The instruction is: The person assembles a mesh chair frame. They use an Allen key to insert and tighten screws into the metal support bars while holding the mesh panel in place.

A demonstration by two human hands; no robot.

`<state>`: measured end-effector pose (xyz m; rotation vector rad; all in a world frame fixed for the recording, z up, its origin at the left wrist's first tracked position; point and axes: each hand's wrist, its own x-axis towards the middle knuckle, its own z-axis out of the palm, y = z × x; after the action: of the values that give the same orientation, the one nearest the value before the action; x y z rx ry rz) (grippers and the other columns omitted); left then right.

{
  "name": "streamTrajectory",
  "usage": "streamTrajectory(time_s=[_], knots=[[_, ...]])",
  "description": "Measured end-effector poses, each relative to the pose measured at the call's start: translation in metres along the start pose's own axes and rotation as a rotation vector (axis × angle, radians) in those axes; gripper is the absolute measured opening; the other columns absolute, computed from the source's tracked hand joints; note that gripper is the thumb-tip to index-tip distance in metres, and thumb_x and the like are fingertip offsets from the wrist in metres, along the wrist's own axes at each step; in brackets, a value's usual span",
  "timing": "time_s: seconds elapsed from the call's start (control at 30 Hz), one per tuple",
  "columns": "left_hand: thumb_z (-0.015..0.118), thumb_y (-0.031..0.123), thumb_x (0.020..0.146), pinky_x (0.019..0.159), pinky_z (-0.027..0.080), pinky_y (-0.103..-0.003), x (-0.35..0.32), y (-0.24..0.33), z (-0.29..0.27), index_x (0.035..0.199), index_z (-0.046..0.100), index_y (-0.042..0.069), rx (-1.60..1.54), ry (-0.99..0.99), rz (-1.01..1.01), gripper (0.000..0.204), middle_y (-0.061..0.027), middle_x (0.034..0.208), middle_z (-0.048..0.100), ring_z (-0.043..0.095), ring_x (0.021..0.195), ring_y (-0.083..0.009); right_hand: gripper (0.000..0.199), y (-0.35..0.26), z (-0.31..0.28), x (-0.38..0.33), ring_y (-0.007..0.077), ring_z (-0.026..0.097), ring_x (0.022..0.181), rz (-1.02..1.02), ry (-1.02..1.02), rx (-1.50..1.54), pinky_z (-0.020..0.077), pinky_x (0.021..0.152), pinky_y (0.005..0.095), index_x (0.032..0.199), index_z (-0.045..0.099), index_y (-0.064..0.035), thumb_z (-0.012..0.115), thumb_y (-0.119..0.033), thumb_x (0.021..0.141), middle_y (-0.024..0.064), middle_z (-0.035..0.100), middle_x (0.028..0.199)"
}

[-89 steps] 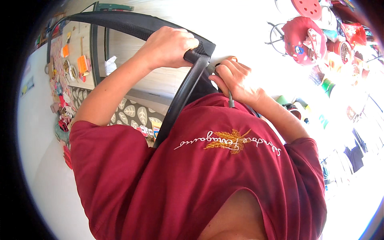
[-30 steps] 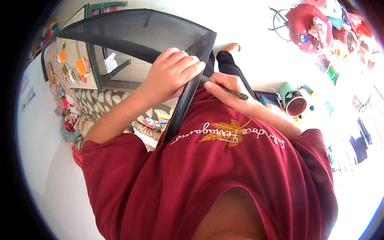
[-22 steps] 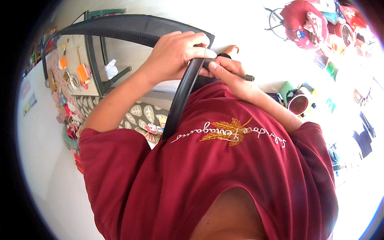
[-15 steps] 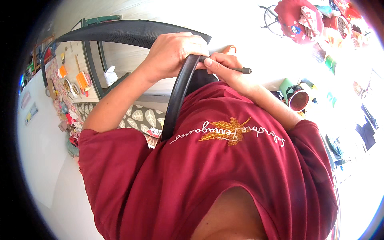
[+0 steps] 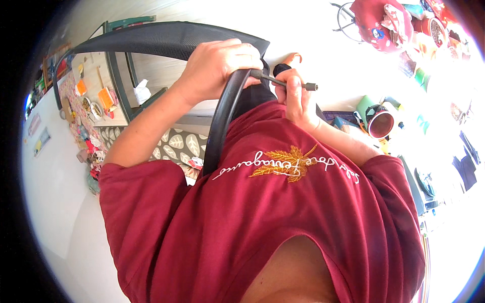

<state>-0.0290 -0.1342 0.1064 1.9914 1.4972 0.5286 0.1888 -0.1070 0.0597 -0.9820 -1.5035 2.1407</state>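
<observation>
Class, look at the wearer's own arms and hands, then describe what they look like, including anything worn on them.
The short, dark red sleeve on the left and its match on the right look plain and loose. Both forearms are bare. The left hand and right hand are ungloved, with no watch or bracelet visible.

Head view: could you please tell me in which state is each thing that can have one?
Left hand: closed around the black frame.
Right hand: closed on the dark rod tool.
Black frame: held, side bar curved.
Black mesh: stretched.
Dark rod tool: held, its shaft partly covered by the right hand.
White item: crumpled; bag or cloth, I cannot tell.
Red round seat: partly covered by crumpled cloth.
</observation>
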Motion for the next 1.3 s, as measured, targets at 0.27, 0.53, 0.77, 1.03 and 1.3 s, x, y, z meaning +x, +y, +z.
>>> streamTrajectory(time_s=[0.27, 0.53, 0.77, 1.03, 1.3], knots=[[0.079, 0.017, 0.065, 0.066, 0.051, -0.032, 0.012, -0.012, 0.002, 0.090, 0.065, 0.010, 0.010, 0.067, 0.057, 0.029, -0.0056, 0.090, 0.065, 0.063, 0.079, -0.0249, 0.041, -0.006, 0.014, 0.018, 0.0100, 0.046, 0.060, 0.141, 0.305, 0.076, 0.0400, 0.058, 0.0239, 0.085, 0.054, -0.0007, 0.039, -0.036, 0.100, 0.0057, 0.056, 0.071], [0.076, 0.027, 0.070, 0.067, 0.052, -0.032, 0.009, -0.011, -0.002, 0.091, 0.067, 0.010, 0.000, -0.002, 0.042, 0.028, -0.0050, 0.090, 0.066, 0.063, 0.079, -0.0245, 0.054, -0.031, 0.022, 0.023, 0.0125, 0.049, 0.061, 0.617, 0.425, 0.233, 0.0423, 0.060, 0.0260, 0.082, 0.057, 0.0004, 0.038, -0.048, 0.097, 0.0074, 0.059, 0.069], [0.074, 0.025, 0.070, 0.066, 0.051, -0.033, 0.003, -0.009, 0.001, 0.089, 0.067, 0.010, -0.002, -0.021, 0.036, 0.025, -0.0048, 0.089, 0.067, 0.062, 0.078, -0.0249, 0.046, -0.041, 0.002, 0.009, 0.0142, 0.051, 0.067, 0.662, 0.163, 0.348, 0.0442, 0.066, 0.0290, 0.101, 0.056, -0.0015, 0.043, -0.045, 0.096, 0.0044, 0.058, 0.078], [0.075, 0.021, 0.069, 0.067, 0.050, -0.034, 0.008, -0.012, 0.003, 0.087, 0.066, 0.008, 0.017, 0.005, 0.017, 0.024, -0.0057, 0.086, 0.066, 0.062, 0.077, -0.0259, 0.062, -0.034, -0.055, -0.014, 0.0288, 0.040, 0.127, -0.587, 0.085, -1.146, 0.0335, 0.102, 0.0472, 0.137, 0.041, -0.0138, 0.063, -0.014, 0.079, 0.0164, 0.046, 0.133], [0.075, 0.025, 0.068, 0.064, 0.050, -0.035, 0.024, -0.015, 0.004, 0.082, 0.067, 0.011, -0.035, 0.118, 0.057, 0.022, -0.0016, 0.079, 0.064, 0.062, 0.076, -0.0245, 0.060, -0.031, -0.051, 0.055, 0.0188, 0.055, 0.094, -1.014, -0.182, -1.393, 0.0386, 0.094, 0.0386, 0.133, 0.046, -0.0268, 0.063, -0.032, 0.076, 0.0016, 0.056, 0.101]])
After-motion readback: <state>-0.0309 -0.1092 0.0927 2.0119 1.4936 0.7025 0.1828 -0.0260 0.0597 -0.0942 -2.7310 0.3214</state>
